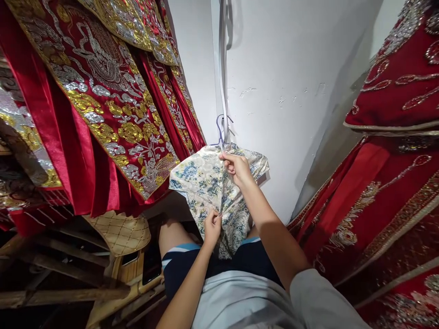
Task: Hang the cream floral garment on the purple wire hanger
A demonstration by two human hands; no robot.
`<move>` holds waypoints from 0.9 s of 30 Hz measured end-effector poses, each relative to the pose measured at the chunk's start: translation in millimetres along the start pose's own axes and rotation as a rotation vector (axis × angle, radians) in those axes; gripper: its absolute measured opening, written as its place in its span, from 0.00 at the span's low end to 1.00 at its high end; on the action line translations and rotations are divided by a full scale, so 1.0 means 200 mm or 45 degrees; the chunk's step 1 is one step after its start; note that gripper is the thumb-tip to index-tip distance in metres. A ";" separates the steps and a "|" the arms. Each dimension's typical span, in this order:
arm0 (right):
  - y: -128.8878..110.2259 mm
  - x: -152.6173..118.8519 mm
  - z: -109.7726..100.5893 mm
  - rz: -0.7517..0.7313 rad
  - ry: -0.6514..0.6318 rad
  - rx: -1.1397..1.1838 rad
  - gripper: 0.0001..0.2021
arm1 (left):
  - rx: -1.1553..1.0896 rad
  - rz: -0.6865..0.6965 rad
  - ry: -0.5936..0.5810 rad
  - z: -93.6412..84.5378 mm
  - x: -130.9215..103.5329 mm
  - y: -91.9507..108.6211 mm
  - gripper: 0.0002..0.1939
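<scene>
Floral shirt (200,183), one: on a purple hanger (220,130), before a white wall (281,68). Right hand (237,169): fingers pinched together on the shirt's front edge, near the collar. Left hand (213,224): fingers closed on the same edge, lower down. Red embroidered garments (130,132): hanging at either side.

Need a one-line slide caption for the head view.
Left hand and right hand pinch a floral garment on a purple hanger, beside red embroidered cloth.
</scene>
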State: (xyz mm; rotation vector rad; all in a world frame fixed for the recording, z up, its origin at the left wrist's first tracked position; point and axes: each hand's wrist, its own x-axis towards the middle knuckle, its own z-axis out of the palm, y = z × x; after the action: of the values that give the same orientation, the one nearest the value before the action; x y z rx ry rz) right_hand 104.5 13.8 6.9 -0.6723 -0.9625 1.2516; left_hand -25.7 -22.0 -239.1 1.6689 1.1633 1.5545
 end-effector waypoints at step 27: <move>-0.02 -0.03 -0.03 -0.221 -0.147 -0.314 0.11 | 0.583 0.761 0.085 -0.21 0.70 1.10 0.11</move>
State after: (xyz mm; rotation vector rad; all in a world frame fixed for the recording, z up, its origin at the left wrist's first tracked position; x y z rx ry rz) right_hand 111.8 6.8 5.7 -0.6965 -1.2575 1.0364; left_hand -27.8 -6.6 24.8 2.4537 1.1796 1.7849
